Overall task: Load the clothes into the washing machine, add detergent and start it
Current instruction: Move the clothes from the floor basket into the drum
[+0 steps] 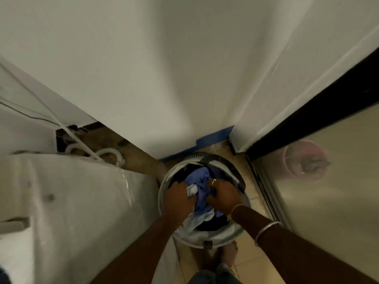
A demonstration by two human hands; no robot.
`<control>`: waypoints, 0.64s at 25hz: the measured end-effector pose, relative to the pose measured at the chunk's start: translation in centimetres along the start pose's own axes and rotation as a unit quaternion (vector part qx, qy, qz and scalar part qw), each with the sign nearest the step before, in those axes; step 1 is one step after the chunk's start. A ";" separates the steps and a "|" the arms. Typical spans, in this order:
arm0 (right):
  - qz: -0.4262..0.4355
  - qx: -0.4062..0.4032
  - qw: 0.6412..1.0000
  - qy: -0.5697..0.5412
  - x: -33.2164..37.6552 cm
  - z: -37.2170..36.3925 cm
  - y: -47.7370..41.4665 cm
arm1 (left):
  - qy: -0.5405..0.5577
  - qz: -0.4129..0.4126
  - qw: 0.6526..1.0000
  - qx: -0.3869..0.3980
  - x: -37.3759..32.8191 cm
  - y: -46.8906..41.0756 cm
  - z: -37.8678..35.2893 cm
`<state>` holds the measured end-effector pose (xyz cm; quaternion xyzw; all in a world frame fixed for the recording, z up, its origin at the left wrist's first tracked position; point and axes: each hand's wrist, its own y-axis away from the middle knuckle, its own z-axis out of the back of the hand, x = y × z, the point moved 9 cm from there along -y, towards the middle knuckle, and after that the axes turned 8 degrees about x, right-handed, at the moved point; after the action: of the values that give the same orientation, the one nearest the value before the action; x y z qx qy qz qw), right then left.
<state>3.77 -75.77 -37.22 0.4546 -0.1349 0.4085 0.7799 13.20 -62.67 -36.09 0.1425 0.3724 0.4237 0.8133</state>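
Both my hands, left hand (180, 198) and right hand (224, 198), clenched on clothes (202, 181) in basket (164, 193). Loading, detergent, start pending.

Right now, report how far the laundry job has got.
Done: nothing shows loaded yet. In hand: left hand and right hand grip the blue clothes in the round basket on the floor. Left: loading the white machine alongside, detergent, starting.

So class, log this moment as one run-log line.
stage: gathering clothes | left hand: gripping clothes | right hand: gripping clothes | container: round basket on floor
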 end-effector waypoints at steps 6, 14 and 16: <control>0.054 -0.097 0.992 -0.061 10.9 7.0 11.3 | 0.022 -0.052 0.993 -0.103 -5.5 10.6 12.0; 0.186 -0.205 0.960 -0.035 25.2 12.6 27.9 | 0.065 -0.070 0.971 -0.217 -9.7 28.4 23.9; 0.239 -0.234 0.942 -0.028 29.0 12.5 32.7 | 0.091 -0.074 0.962 -0.247 -9.7 34.2 26.3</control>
<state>-0.84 -62.84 6.12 0.2254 -0.3530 0.5267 0.7397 8.83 -47.69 5.28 -0.1296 0.3385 0.4525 0.8148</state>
